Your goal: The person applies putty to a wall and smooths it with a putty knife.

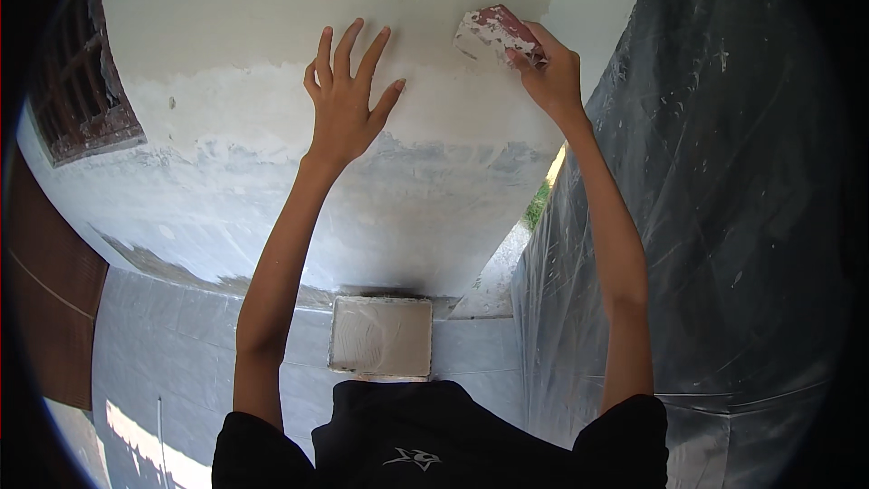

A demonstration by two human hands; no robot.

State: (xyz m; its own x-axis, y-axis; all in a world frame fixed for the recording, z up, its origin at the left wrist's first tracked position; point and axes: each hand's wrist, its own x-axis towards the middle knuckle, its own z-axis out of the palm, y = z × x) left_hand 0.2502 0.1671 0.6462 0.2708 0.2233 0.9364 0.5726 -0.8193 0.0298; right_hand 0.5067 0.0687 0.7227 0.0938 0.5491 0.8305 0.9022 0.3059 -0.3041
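Observation:
My right hand (550, 77) is closed round a dark red putty scraper (498, 29), whose face is smeared with white filler. The scraper lies against or very close to the plastered wall (434, 0), near its right edge. To the left, my left hand (346, 113) is raised with fingers spread and nothing in it. Its fingertips are at the wall, but I cannot tell whether they touch. Pale filler covers the upper wall; lower down the surface turns patchy grey and white.
A square, shallow container of whitish filler (380, 337) sits on the grey-tiled floor (190, 326) at the wall's foot. Dark plastic sheeting (724, 172) hangs along the right. A barred brown window (81, 72) is at the upper left, and a brown panel (50, 290) stands below it.

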